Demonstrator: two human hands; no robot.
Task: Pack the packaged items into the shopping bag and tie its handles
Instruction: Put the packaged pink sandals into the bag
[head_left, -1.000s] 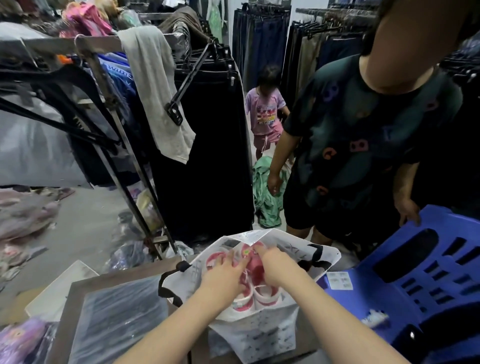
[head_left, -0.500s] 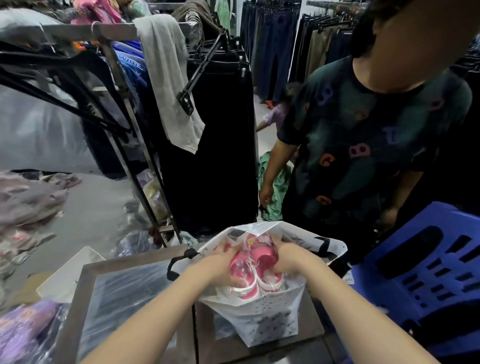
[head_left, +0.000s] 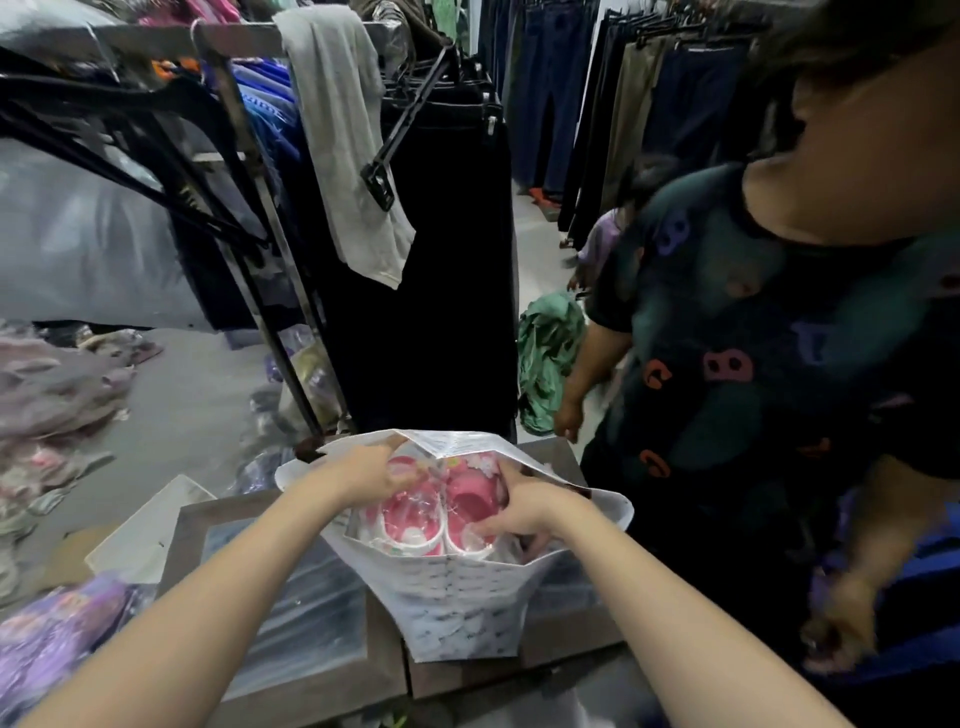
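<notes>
From the head view, the white shopping bag (head_left: 457, 608) stood open on the table (head_left: 385, 670). The pack of pink shoes (head_left: 421, 514) sat inside it, near the top. The left hand (head_left: 366, 475) and the right hand (head_left: 524, 512) both curled their fingers round the pack.

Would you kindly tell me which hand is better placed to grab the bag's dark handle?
Likely left: both hold the packaged shoes, but the left hand is beside the dark handle of the shopping bag, the right hand opposite.
</notes>
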